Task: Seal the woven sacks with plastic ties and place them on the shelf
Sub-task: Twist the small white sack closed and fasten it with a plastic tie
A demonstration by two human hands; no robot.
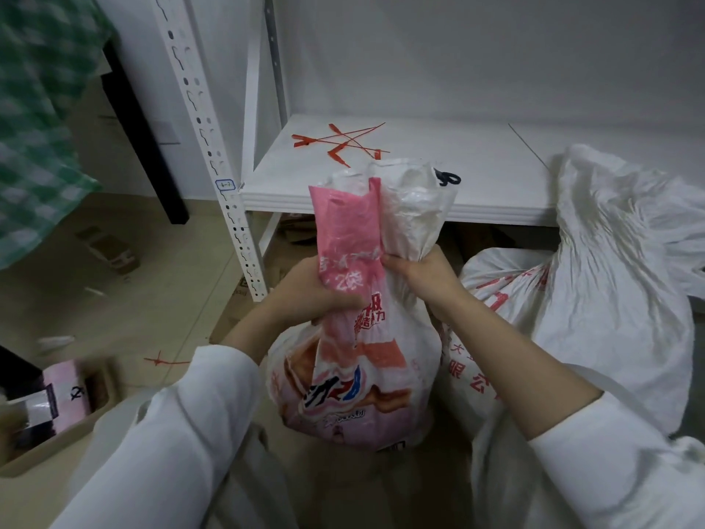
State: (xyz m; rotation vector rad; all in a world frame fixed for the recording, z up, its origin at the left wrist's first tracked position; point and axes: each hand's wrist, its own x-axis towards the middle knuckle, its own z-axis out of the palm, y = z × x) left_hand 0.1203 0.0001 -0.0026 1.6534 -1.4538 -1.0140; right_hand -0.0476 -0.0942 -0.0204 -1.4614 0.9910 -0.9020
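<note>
A pink-and-white printed woven sack stands on the floor in front of me, its top bunched upward. My left hand grips the pink side of the gathered neck. My right hand grips the white side of the same neck. Several red plastic ties lie in a loose pile on the white shelf board just behind the sack. A small dark scissors handle shows on the shelf at the sack's top edge.
Two more white woven sacks lean at the right, one with red print. A white slotted shelf post rises at the left. A cardboard box sits lower left, a loose red tie lies on the floor, and green checked cloth hangs upper left.
</note>
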